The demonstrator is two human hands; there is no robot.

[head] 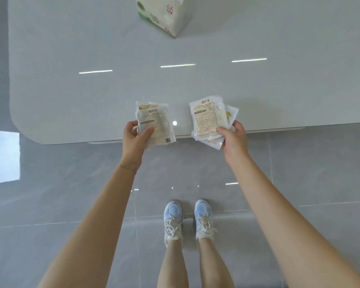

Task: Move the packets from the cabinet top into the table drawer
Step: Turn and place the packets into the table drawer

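In the head view, the left hand holds a few packets with the thumb on top and the fingers closed below, and the right hand pinches another fanned stack in the same way; both bundles are above the near edge of the grey table. How many packets are in each bundle is hard to tell, because they overlap and their print is too small to read. A white bag at the far side of the table is cut off by the top edge, and no drawer can be made out under the table edge.
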